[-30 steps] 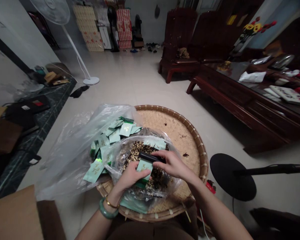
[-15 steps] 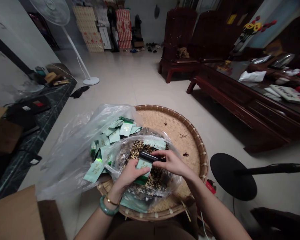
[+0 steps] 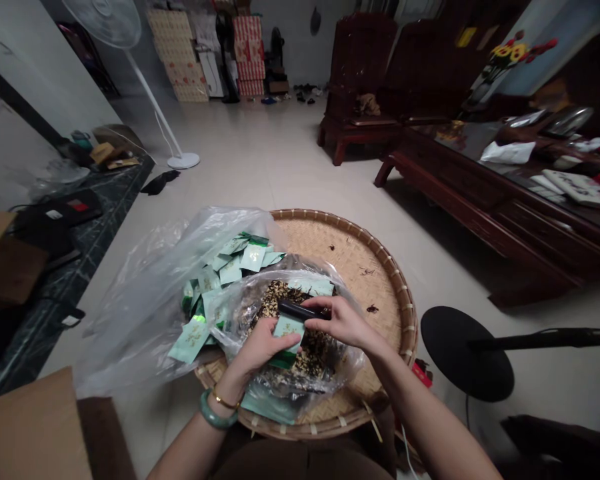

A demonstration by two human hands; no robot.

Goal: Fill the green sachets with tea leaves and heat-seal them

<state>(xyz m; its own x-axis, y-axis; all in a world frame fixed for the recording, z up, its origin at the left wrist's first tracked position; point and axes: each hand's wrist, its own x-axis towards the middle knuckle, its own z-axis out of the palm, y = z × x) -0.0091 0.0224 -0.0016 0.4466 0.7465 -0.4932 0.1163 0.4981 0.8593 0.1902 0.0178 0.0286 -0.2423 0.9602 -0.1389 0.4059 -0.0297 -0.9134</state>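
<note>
My left hand [image 3: 261,347] pinches a small green packet [image 3: 287,331] above a clear bag of dark loose tea [image 3: 305,360]. My right hand [image 3: 344,322] grips a black scoop-like tool [image 3: 300,309] whose end rests at the packet's top. Both hands hover over a round woven bamboo tray [image 3: 380,267]. A large clear plastic bag [image 3: 155,293] full of several green packets [image 3: 230,267] lies on the tray's left side. A green bangle circles my left wrist.
A black round stand base [image 3: 465,353] with a pole sits on the floor at right. A dark wooden table [image 3: 505,200] and chairs stand at right. A cardboard box [image 3: 30,433] is near left, a white fan [image 3: 130,67] at far left.
Both hands shifted very slightly; the black tool's end edged closer to the packet's mouth. Nothing else moved.
</note>
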